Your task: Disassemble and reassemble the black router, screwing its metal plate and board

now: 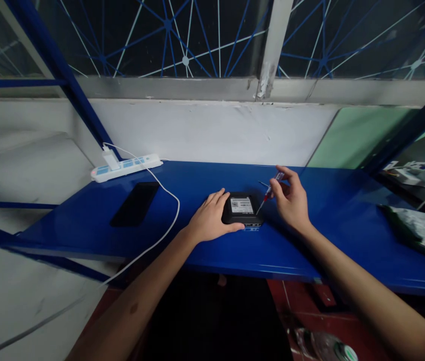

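A small black electronic box [227, 216] with a white printed label [240, 205] lies on the blue table, ports showing along its near edge. My left hand [210, 215] grips its left side, fingers over the top and thumb along the near edge. In my right hand [291, 200] is a screwdriver [267, 194] with a clear and red handle, held tilted between thumb and fingers. Its tip meets the box near the right front corner; whether it sits in a screw is too small to tell. Just behind the screwdriver, a thin rod-like piece [262, 183] shows on the table.
A black phone [135, 204] lies on the left of the table [205, 175]. Behind it sits a white power strip [128, 166] with a plugged-in charger [111, 158]; its white cable [178, 210] crosses the tabletop. A plastic packet [419, 228] lies at right, a bottle [327, 346] below.
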The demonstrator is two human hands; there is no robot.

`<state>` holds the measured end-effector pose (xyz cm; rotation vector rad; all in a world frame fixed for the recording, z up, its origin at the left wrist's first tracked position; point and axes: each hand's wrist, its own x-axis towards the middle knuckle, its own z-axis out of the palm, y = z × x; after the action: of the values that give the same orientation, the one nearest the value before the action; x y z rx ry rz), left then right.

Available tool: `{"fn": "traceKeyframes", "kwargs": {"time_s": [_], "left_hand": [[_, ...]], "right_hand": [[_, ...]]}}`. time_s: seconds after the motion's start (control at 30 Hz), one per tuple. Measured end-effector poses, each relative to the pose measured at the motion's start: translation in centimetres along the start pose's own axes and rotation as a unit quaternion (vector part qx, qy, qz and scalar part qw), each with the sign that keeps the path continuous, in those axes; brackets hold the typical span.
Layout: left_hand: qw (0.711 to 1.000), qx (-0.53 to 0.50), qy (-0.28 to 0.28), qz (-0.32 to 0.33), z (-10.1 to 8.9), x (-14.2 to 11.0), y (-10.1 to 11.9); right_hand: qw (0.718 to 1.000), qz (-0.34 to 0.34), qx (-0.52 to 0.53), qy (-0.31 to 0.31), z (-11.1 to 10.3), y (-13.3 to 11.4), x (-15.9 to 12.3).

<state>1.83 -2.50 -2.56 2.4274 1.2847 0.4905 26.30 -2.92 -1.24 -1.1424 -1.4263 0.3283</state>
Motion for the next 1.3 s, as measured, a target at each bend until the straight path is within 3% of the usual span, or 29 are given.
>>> {"fn": "traceKeyframes", "kwargs": {"time_s": [0.3,0.63,0.9,1.1,1.3], "left_hand": [[1.0,0.008,-0.003,-0.003,-0.06,0.03,0.09],[1.0,0.023,0.007,0.001,0.13,0.04,0.07],[1.0,0.019,0.005,0.002,0.14,0.02,-0.05],[1.0,0.025,0.003,0.0,0.28,0.03,-0.13],[1.0,0.027,0.001,-0.002,0.19,0.02,-0.02]], "right_hand": [[0.995,0.026,0.094,-0.004,-0.08,-0.52,-0.12],[0.999,-0.023,-0.001,0.029,-0.18,-0.56,0.12],[0.995,0.03,0.095,0.001,-0.08,-0.48,-0.12],[0.999,-0.011,0.03,0.034,-0.1,-0.48,0.15],[1.0,-0.003,0.023,0.015,-0.27,-0.68,0.05]]}}
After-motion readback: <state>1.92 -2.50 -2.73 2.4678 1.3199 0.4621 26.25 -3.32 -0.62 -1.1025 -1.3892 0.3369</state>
